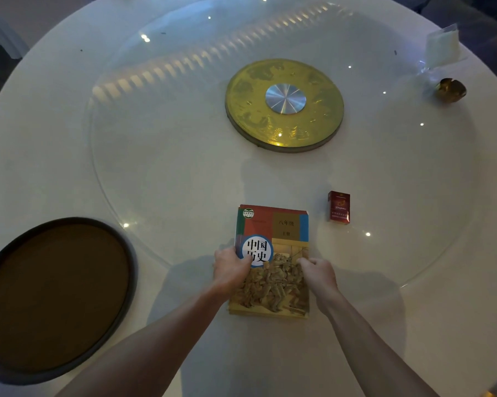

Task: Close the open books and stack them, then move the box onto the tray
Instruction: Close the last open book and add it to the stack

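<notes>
Head view: both grips, left hand (231, 267) and right hand (317, 272), are clamping the book stack (273, 239); box (339, 207) is sitting beyond right hand, tray (58, 296) at left tabletop (413, 325) edge.

Glossy paper book cover (273, 253); glass turntable (184, 138); brushed-metal hub (285, 98)

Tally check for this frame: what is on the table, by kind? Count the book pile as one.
Book pile: 1
Red box: 1
Round dark tray: 1
Glass turntable with gold hub: 1
Clear plastic bag: 1
Small gold object, too blurred to name: 1
Total: 6
</notes>
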